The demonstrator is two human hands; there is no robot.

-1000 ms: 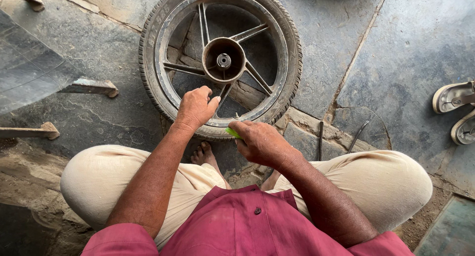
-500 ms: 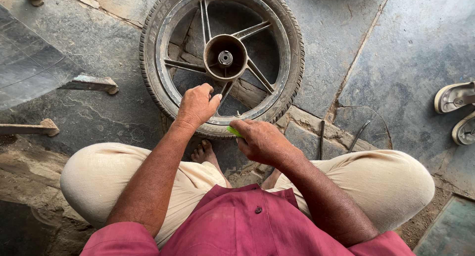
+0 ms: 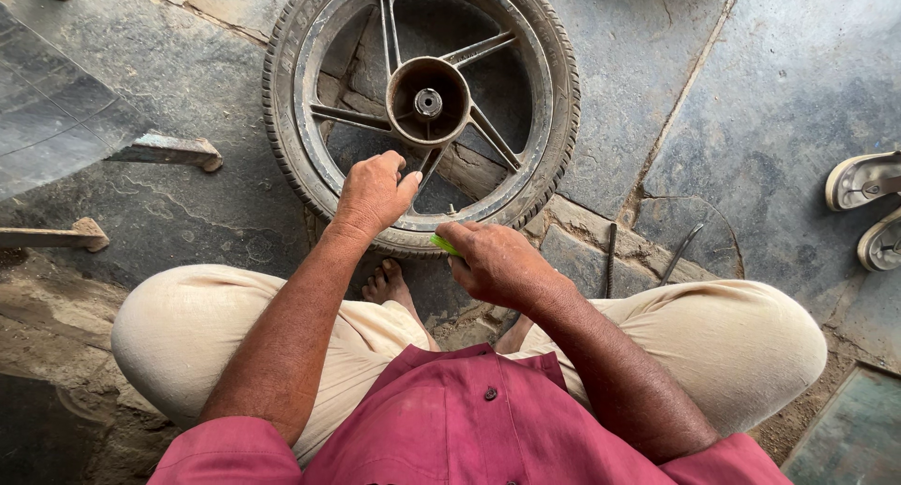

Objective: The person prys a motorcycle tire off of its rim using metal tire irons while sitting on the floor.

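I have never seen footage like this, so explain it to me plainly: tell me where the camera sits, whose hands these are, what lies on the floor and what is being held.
The camera is worn on a person's head and looks down, so you see their own arms, red shirt and folded legs as they sit on a stone floor. In front of them a motorcycle wheel, tyre on a spoked rim, lies flat. The left hand rests on the near part of the rim. The right hand is closed around a small green object, held at the tyre's near edge; what it is cannot be told. Two thin dark rods lie on the floor to the right, with a pair of sandals at the far right edge.
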